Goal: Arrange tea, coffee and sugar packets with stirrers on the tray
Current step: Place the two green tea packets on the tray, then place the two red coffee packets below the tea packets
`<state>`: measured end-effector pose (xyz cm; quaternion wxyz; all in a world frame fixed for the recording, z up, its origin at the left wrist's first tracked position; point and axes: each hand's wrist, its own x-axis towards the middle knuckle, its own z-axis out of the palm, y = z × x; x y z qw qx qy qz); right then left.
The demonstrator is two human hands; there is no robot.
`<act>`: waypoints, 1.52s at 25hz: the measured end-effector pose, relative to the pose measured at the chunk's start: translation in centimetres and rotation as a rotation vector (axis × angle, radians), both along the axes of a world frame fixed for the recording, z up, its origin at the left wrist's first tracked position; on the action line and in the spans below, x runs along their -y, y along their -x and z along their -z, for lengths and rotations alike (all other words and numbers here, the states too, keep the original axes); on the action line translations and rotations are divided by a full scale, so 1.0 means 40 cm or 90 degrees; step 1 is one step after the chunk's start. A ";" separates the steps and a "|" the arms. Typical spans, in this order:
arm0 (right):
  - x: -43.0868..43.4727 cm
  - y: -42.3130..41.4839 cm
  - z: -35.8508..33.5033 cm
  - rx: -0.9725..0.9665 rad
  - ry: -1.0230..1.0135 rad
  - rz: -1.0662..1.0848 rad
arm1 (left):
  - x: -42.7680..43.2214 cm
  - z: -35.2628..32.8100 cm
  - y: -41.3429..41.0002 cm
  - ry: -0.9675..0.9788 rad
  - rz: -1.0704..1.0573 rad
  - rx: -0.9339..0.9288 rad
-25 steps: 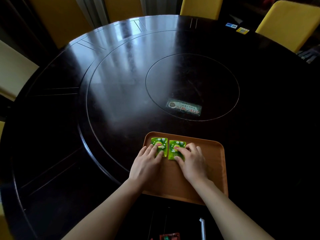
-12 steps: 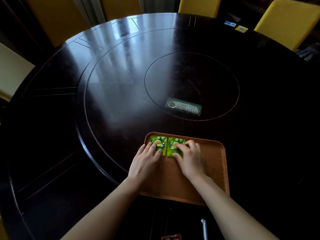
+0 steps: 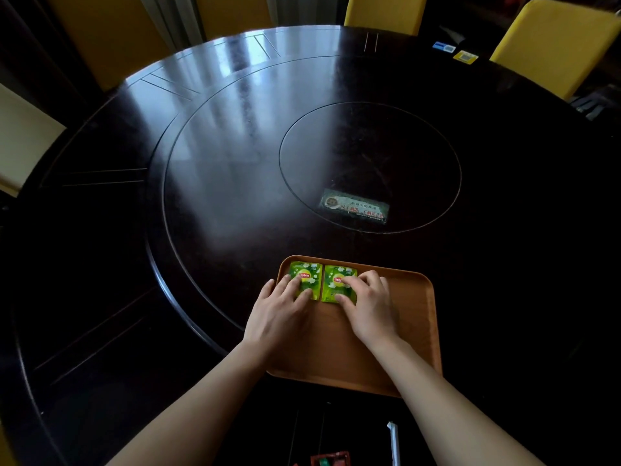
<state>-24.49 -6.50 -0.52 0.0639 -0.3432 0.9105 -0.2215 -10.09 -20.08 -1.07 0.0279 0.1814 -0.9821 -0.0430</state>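
Two green tea packets [image 3: 305, 279] [image 3: 337, 285] side by side (nearly touching) at the tray's [image 3: 413, 331] far left corner, left hand [image 3: 279, 317] and right hand [image 3: 368, 307] pressing flat, fingers spread, gripping nothing.

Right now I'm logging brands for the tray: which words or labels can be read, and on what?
"Lipton": left tea packet.
"Lipt", rest covered by fingers: right tea packet.
Card at table centre: red characters, too blurred to read.
Blue sticker and yellow sticker: too small.
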 end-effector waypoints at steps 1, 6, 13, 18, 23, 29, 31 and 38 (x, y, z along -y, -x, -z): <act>0.001 0.000 0.000 0.001 0.002 0.001 | 0.002 -0.003 0.000 0.001 0.002 -0.004; -0.035 -0.012 -0.004 0.013 0.069 0.015 | -0.004 -0.031 -0.022 -0.033 -0.024 -0.007; -0.238 -0.149 -0.063 0.072 0.143 -0.036 | -0.152 -0.121 -0.215 -0.144 -0.087 -0.143; -0.398 -0.332 -0.065 0.144 0.078 -0.088 | -0.329 -0.072 -0.432 -0.241 -0.149 -0.097; -0.460 -0.431 -0.011 0.197 -0.111 -0.198 | -0.413 0.006 -0.511 -0.282 -0.148 0.109; -0.414 -0.447 0.013 0.109 -0.209 -0.278 | -0.397 0.015 -0.467 -0.179 -0.060 0.197; -0.405 -0.443 0.019 0.093 -0.231 -0.284 | -0.388 0.010 -0.450 -0.181 -0.032 0.226; -0.388 -0.425 0.019 0.089 -0.266 -0.237 | -0.392 0.019 -0.462 -0.266 -0.109 0.160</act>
